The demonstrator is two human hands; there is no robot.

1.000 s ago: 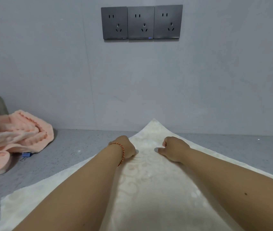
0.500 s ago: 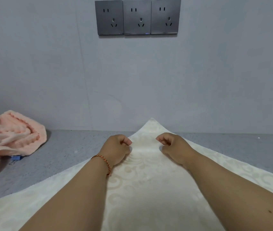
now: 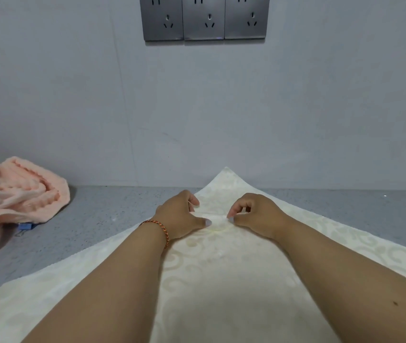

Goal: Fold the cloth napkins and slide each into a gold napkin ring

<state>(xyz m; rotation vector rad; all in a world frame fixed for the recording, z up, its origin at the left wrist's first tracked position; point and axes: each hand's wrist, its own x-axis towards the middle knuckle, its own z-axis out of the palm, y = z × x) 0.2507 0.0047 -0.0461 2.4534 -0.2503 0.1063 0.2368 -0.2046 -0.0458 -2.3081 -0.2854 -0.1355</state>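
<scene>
Peach towel (image 3: 18, 194) bunched far left on grey table (image 3: 93, 219), blue clip (image 3: 25, 227) under its edge. Cream napkin (image 3: 221, 280) spread flat mid-table; left hand (image 3: 179, 216) w/ orange bracelet (image 3: 158, 229) & right hand (image 3: 256, 215) both pinch cloth near far corner.

From my screen the light is soft, even and fairly cool, with no harsh glare; only a dull sheen sits on the grey wall sockets (image 3: 204, 18) and a tiny bright speck on the countertop (image 3: 385, 195). I see faint, diffuse shadows under the forearms on the cream napkin (image 3: 221, 280) and beside the peach towel (image 3: 18, 191). The wide lens bends the edges, and the picture is slightly soft, the napkin's pattern washed out and pale.
</scene>
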